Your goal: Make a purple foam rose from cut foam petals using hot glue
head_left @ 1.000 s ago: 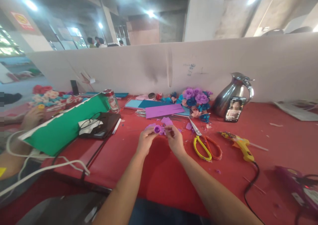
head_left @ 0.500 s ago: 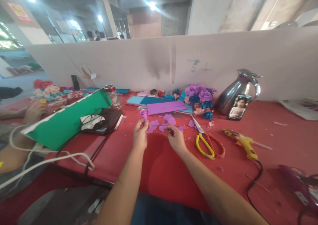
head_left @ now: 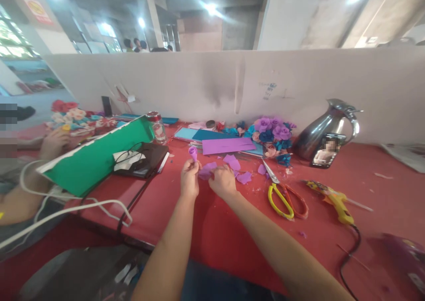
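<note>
Pinched in my left hand [head_left: 190, 179] is a small rolled purple paper flower [head_left: 193, 153], its spiral top facing up. My right hand [head_left: 223, 179] is closed at the edge of a purple paper petal [head_left: 207, 171], just right of my left hand. More cut purple petals [head_left: 232, 162] lie on the red table behind and right of my right hand. Behind them a purple paper strip [head_left: 227, 145] rests on blue sheets [head_left: 186, 134]. Scissors [head_left: 280, 194] with yellow and red handles lie to the right, their blades pointing away.
A yellow glue gun [head_left: 335, 201], steel jug [head_left: 320, 128] and phone [head_left: 327, 150] stand or lie right. Paper flowers [head_left: 272, 130] are behind. Left are a green box [head_left: 96, 161], glass jar [head_left: 157, 128], white cable [head_left: 83, 209] and a co-worker's hand [head_left: 55, 142].
My right hand has moved left, closer to my left hand, and onto a petal. My left hand still holds the rolled flower. The whole view has shifted slightly.
</note>
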The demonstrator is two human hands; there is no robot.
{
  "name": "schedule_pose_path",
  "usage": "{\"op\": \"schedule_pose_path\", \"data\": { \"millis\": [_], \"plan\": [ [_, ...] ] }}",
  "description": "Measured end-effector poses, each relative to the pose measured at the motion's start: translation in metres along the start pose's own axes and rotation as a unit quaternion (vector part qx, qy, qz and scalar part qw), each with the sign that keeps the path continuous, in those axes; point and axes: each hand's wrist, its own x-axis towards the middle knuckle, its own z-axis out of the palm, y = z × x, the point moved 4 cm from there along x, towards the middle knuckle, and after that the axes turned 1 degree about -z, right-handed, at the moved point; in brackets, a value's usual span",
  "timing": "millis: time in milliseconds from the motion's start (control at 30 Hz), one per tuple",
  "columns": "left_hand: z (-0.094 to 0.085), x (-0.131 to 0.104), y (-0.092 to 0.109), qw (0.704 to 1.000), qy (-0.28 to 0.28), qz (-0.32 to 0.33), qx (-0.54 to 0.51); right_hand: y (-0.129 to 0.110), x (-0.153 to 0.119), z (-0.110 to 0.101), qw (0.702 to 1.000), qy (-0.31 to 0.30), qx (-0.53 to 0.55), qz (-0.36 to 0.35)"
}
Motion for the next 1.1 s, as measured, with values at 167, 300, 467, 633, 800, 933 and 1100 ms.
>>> {"op": "schedule_pose_path", "data": {
  "millis": [167, 300, 467, 633, 800, 933, 1100],
  "plan": [
    [0.002, 0.0, -0.003, 1.0, -0.011, -0.01, 0.01, -0.006, 0.008, 0.004, 0.999, 0.006, -0.038, 0.036],
    [0.001, 0.0, -0.006, 1.0, -0.008, -0.005, 0.017, -0.006, 0.012, 0.009, 0.998, -0.016, -0.052, 0.043],
    [-0.002, 0.003, -0.009, 1.0, 0.0, -0.007, 0.007, -0.006, 0.013, 0.009, 0.997, -0.036, -0.058, 0.04],
    [-0.003, 0.005, -0.013, 0.999, 0.026, -0.028, -0.007, -0.005, 0.012, 0.003, 0.995, -0.033, -0.06, 0.073],
    [-0.003, 0.005, -0.016, 0.998, 0.031, -0.046, 0.005, -0.006, 0.013, 0.004, 0.991, -0.065, -0.045, 0.104],
    [-0.005, 0.006, -0.018, 0.998, 0.034, -0.046, 0.009, -0.004, 0.015, 0.005, 0.992, -0.071, -0.028, 0.098],
    [-0.006, 0.008, -0.022, 0.998, 0.041, -0.054, 0.015, 0.007, 0.02, 0.005, 0.99, -0.079, 0.065, 0.097]
  ]
}}
